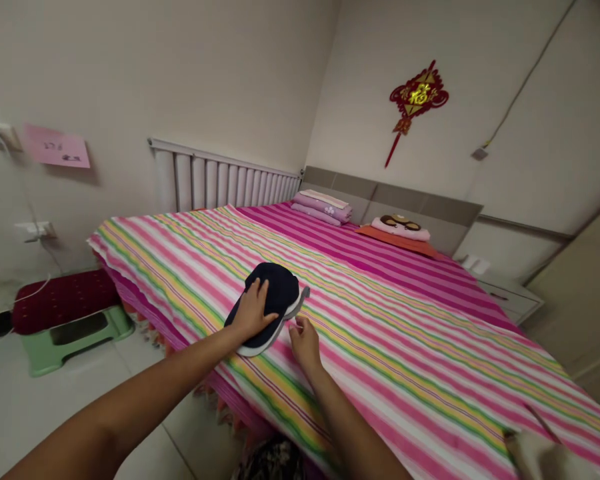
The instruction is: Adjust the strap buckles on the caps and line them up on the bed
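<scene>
A navy cap (279, 283) with a white-grey edge lies on the striped bed sheet (380, 327) near the bed's front edge. My left hand (253, 312) rests on top of the cap, fingers spread over its dark fabric and thumb toward the pale edge. Just to the right, my right hand (305, 340) is beside that edge, its fingers curled in close to the thumb. What those fingertips pinch, if anything, is too small to make out. A short grey strap (305, 293) sticks out from the cap's right side, above my right hand.
Folded purple bedding (323, 208) and a pink pillow (403, 228) on orange cloth lie by the headboard (430, 207). A green stool (75, 340) with a dark red cushion stands left. A nightstand (510, 300) is at right. A blurred whitish object (545, 457) lies bottom right.
</scene>
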{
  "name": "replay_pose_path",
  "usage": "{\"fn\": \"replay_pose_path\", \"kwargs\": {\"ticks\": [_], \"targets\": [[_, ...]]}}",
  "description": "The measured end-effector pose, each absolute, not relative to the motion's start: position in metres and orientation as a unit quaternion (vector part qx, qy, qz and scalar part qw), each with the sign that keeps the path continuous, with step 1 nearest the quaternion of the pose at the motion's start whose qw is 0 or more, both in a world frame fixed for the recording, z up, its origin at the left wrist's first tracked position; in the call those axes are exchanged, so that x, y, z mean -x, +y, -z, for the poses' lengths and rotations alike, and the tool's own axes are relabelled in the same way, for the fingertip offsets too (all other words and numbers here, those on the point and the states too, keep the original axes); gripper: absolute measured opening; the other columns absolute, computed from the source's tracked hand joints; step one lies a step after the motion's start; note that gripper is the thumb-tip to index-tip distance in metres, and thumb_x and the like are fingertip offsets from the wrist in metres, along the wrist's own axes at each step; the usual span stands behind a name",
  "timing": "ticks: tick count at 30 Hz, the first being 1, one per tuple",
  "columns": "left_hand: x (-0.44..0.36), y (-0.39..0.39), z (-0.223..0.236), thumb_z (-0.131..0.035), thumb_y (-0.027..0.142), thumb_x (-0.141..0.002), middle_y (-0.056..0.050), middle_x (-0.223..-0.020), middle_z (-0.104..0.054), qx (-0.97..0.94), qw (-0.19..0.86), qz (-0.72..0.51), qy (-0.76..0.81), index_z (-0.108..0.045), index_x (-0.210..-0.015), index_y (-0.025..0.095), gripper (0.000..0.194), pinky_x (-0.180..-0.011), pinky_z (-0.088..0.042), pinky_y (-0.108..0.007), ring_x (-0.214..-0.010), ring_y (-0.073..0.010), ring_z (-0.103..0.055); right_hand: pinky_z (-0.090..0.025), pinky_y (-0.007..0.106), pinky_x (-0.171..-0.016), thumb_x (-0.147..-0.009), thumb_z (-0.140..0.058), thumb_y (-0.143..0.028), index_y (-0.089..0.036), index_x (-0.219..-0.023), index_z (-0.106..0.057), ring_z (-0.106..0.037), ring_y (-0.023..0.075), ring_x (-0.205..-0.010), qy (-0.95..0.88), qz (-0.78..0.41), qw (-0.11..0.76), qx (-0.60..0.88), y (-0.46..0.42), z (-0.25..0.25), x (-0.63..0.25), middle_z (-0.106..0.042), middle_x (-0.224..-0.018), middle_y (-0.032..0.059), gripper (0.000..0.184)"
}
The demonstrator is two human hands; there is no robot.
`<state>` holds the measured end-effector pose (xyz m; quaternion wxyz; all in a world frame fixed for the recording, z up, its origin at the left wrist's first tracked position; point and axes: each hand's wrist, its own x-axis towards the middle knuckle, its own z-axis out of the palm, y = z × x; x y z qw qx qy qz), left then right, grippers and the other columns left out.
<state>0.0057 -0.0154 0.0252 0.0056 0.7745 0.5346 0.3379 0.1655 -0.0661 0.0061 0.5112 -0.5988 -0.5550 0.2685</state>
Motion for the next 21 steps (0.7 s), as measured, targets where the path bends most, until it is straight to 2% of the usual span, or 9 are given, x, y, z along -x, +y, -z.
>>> {"fn": "replay_pose_path", "kwargs": {"ticks": [3, 6, 9, 12, 14, 15, 17, 19, 21], "targets": [[-0.019, -0.019, -0.014, -0.058, 0.030, -0.069, -0.019, -0.139, -0.027, -0.818, -0.043, -0.263, 0.510, -0.035, -0.129, 0.015, 0.066, -0.099, -0.022, -0.049, -0.127, -0.0326, -0.025, -0.044, 0.034, -0.076, -0.069, -0.052, -0.024, -0.016, -0.090, -0.060, -0.059, 0.0205, -0.080, -0.571, -0.251, 0.507, 0.595, -0.090, 0.005, -0.178, -0.064, -0.091, 0.0083, 0.024], [-0.017, -0.011, -0.018, -0.057, 0.038, -0.070, -0.019, -0.135, -0.035, -0.824, -0.015, -0.252, 0.508, -0.039, -0.126, 0.012, 0.065, -0.099, -0.025, -0.048, -0.124, -0.0317, -0.031, -0.046, 0.032, -0.072, -0.070, -0.051, -0.029, -0.016, -0.087, -0.061, -0.061, 0.0209, -0.078, -0.576, -0.247, 0.500, 0.597, -0.122, 0.014, -0.203, -0.066, -0.087, 0.0081, 0.023], [-0.001, -0.010, -0.027, -0.052, 0.044, -0.072, -0.019, -0.132, -0.039, -0.817, 0.014, -0.309, 0.487, -0.040, -0.125, 0.010, 0.064, -0.098, -0.030, -0.043, -0.123, -0.0290, -0.034, -0.048, 0.031, -0.069, -0.071, -0.051, -0.035, -0.016, -0.084, -0.061, -0.061, 0.0218, -0.076, -0.566, -0.234, 0.494, 0.618, -0.160, 0.021, -0.240, -0.067, -0.082, 0.0080, 0.025], [0.020, -0.032, -0.019, -0.046, 0.043, -0.077, -0.019, -0.128, -0.042, -0.789, -0.027, -0.399, 0.466, -0.040, -0.122, 0.009, 0.057, -0.098, -0.032, -0.042, -0.120, -0.0275, -0.037, -0.048, 0.033, -0.065, -0.069, -0.051, -0.041, -0.016, -0.083, -0.060, -0.061, 0.0236, -0.072, -0.523, -0.192, 0.493, 0.668, -0.204, 0.019, -0.298, -0.066, -0.079, 0.0093, 0.030], [0.033, -0.060, 0.001, -0.042, 0.039, -0.080, -0.017, -0.121, -0.048, -0.767, -0.052, -0.440, 0.464, -0.042, -0.121, 0.011, 0.050, -0.096, -0.034, -0.044, -0.117, -0.0272, -0.040, -0.047, 0.039, -0.066, -0.069, -0.048, -0.044, -0.014, -0.088, -0.059, -0.060, 0.0277, -0.074, -0.469, -0.138, 0.496, 0.718, -0.239, 0.011, -0.345, -0.065, -0.084, 0.0138, 0.038], [0.038, -0.076, 0.016, -0.042, 0.038, -0.080, -0.017, -0.119, -0.049, -0.766, -0.060, -0.447, 0.458, -0.043, -0.119, 0.012, 0.047, -0.095, -0.035, -0.045, -0.116, -0.0280, -0.042, -0.045, 0.043, -0.071, -0.068, -0.048, -0.044, -0.012, -0.092, -0.058, -0.058, 0.0313, -0.083, -0.437, -0.089, 0.493, 0.747, -0.258, 0.005, -0.370, -0.063, -0.091, 0.0171, 0.042], [0.045, -0.112, 0.051, -0.044, 0.034, -0.079, -0.015, -0.118, -0.051, -0.781, -0.056, -0.436, 0.444, -0.044, -0.118, 0.014, 0.044, -0.092, -0.038, -0.045, -0.114, -0.0286, -0.044, -0.041, 0.048, -0.077, -0.070, -0.042, -0.042, -0.007, -0.096, -0.059, -0.054, 0.0372, -0.093, -0.376, 0.121, 0.414, 0.820, -0.298, -0.009, -0.414, -0.061, -0.095, 0.0219, 0.047], [0.046, -0.146, 0.087, -0.046, 0.031, -0.077, -0.011, -0.114, -0.056, -0.798, -0.046, -0.420, 0.430, -0.046, -0.116, 0.021, 0.041, -0.086, -0.044, -0.044, -0.108, -0.0282, -0.050, -0.037, 0.053, -0.080, -0.072, -0.041, -0.039, 0.000, -0.106, -0.055, -0.051, 0.0424, -0.097, -0.260, 0.241, 0.343, 0.870, -0.336, -0.020, -0.448, -0.058, -0.099, 0.0283, 0.054], [0.044, -0.173, 0.116, -0.050, 0.032, -0.073, -0.004, -0.108, -0.060, -0.809, -0.029, -0.412, 0.419, -0.048, -0.114, 0.030, 0.041, -0.079, -0.050, -0.041, -0.100, -0.0265, -0.057, -0.039, 0.055, -0.073, -0.071, -0.044, -0.045, 0.002, -0.116, -0.049, -0.049, 0.0459, -0.100, -0.091, 0.241, 0.345, 0.903, -0.367, -0.025, -0.473, -0.053, -0.107, 0.0336, 0.065]]}}
